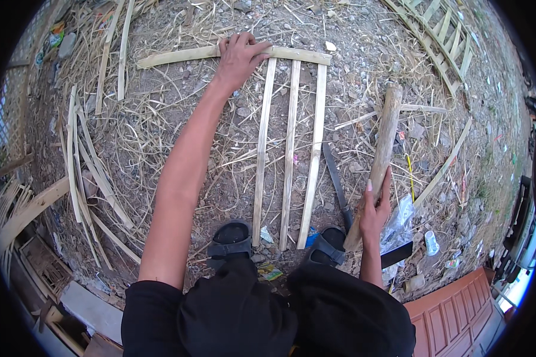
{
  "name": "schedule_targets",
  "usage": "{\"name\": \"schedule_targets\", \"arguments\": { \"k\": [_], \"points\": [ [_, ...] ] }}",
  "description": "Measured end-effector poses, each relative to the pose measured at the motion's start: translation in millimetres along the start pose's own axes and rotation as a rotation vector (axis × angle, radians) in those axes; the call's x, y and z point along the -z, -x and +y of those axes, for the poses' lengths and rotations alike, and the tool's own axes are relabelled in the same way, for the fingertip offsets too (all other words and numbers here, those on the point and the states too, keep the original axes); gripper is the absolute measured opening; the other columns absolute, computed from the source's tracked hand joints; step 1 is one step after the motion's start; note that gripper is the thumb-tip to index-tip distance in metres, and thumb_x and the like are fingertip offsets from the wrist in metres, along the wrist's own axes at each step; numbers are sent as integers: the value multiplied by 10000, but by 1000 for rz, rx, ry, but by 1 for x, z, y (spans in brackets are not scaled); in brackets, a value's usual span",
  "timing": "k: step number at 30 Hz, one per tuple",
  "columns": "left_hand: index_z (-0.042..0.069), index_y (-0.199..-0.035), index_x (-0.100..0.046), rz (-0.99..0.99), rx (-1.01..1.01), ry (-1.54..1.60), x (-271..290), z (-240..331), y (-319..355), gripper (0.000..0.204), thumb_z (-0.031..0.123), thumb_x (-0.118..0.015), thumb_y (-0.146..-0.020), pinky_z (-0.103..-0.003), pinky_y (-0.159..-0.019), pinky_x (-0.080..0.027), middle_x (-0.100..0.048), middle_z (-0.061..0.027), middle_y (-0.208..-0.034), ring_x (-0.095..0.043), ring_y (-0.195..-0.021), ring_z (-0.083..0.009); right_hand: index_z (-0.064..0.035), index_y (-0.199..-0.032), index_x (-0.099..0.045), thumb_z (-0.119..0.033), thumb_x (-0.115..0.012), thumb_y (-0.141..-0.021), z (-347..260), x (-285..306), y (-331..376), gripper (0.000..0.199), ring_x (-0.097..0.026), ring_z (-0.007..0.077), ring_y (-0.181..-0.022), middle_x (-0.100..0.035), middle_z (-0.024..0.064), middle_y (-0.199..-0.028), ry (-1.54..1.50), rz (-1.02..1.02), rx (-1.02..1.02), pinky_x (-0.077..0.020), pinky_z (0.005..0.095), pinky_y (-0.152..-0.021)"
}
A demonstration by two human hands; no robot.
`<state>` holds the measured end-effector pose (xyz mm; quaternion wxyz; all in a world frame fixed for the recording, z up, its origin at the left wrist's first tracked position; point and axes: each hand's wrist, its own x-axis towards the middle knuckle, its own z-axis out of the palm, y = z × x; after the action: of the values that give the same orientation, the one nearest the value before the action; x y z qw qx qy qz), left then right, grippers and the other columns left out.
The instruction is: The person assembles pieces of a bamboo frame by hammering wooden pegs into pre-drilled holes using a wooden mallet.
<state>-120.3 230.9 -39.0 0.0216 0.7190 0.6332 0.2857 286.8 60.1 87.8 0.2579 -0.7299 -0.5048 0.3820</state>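
My left hand (238, 60) reaches far out, its fingers curled over a crosswise bamboo slat (178, 56). From the right half of that slat, three long slats run toward me side by side: a left one (262, 149), a middle one (290, 149) and a right one (315, 149). Their near ends lie between my sandalled feet. My right hand (375, 213) is closed around the lower part of a thick wooden stick (388, 128), which points away from me. Between the right slat and the stick lies a dark-bladed machete (335, 178) on the ground.
Loose slats (77, 160) lie at the left, and a slatted bamboo frame (441, 41) at the far right. Near my right hand are a clear plastic bag (400, 220), a dark flat object (396, 254) and a white cup (431, 243). A reddish panelled board (452, 315) lies lower right.
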Motion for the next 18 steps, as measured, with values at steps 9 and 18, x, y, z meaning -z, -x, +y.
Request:
{"name": "schedule_targets", "arguments": {
  "k": [9, 18],
  "points": [
    [290, -1201, -752, -1, -19, -7, -2, -2, -5, 290, 384, -668, -941, -421, -975, -297, -588, 0, -1065, -507, -1090, -211, -185, -1624, -317, -148, -603, -1033, 2, -2, -2, 657, -511, 74, -647, -663, 113, -1277, -7, -10, 1, -471, 255, -567],
    [272, -1229, -749, -18, -19, -72, -5, -2, -4, 314, 390, -670, -948, -426, -1000, -298, -623, 30, -1177, -513, -1129, -208, -193, -1627, -309, -128, -586, -1034, -11, -3, -1, 658, -504, 69, -677, -647, 97, -1261, 2, -38, -63, -484, 251, -584]
  ]
}}
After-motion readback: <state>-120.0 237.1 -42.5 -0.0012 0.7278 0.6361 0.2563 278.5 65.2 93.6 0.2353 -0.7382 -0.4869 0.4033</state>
